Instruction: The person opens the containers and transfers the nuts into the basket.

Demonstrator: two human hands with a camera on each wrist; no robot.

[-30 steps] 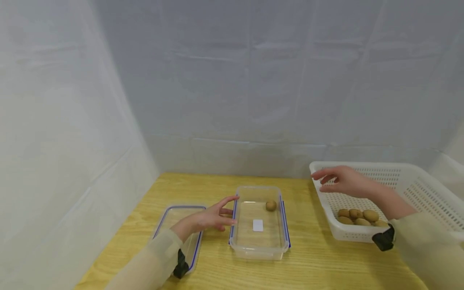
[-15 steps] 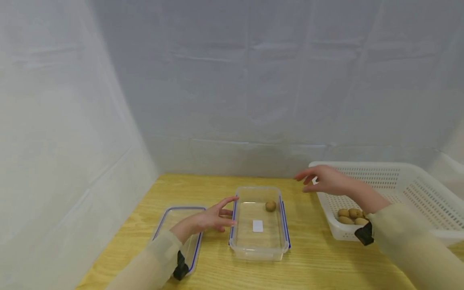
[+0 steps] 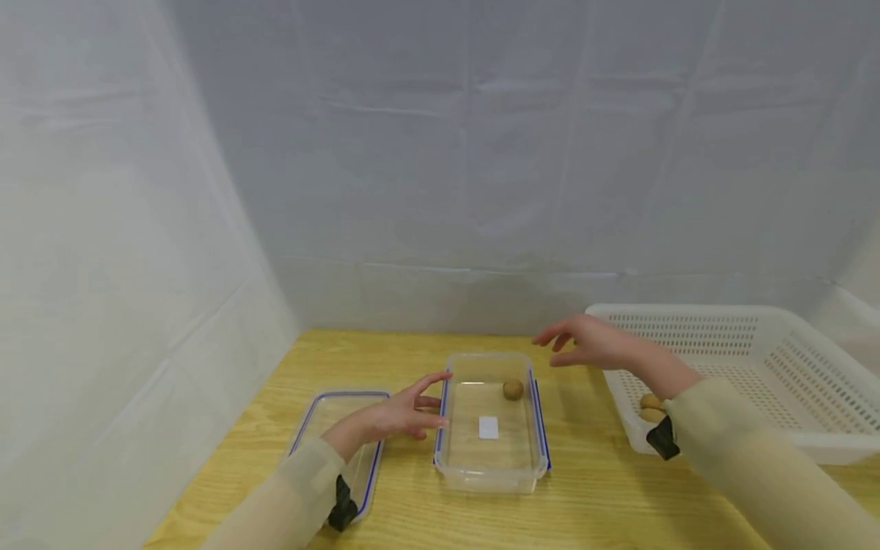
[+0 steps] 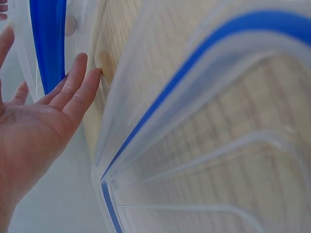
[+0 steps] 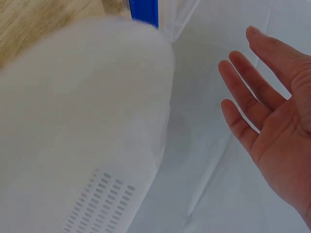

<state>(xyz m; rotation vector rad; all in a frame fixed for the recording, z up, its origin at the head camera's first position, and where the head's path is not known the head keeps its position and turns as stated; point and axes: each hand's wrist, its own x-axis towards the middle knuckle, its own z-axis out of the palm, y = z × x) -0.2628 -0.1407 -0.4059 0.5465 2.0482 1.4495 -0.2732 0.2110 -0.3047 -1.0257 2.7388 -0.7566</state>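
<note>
A clear plastic food container (image 3: 488, 483) with blue side clips stands on the table, a white label (image 3: 488, 428) showing through its base. One small brown potato (image 3: 512, 389) lies inside, towards the back right. My left hand (image 3: 395, 418) is at the container's left side, thumb and fingers spread along the rim; in the left wrist view the fingers are extended beside a blue clip (image 4: 48, 43). My right hand (image 3: 593, 342) hovers between container and white basket (image 3: 763, 336), holding nothing. In the right wrist view its fingers (image 5: 243, 97) are loosely bent and apart.
Some tan potatoes (image 3: 651, 414) show in the basket's front left corner, partly hidden by my right wrist. A clear lid with a blue seal (image 3: 351, 394) lies left of the container, under my left forearm. White sheeting (image 3: 440, 191) rises behind the wooden table (image 3: 419, 519).
My right hand has moved left from over the basket, past its left rim towards the container, with fingers unchanged. My left hand and the potato in the container have stayed in place.
</note>
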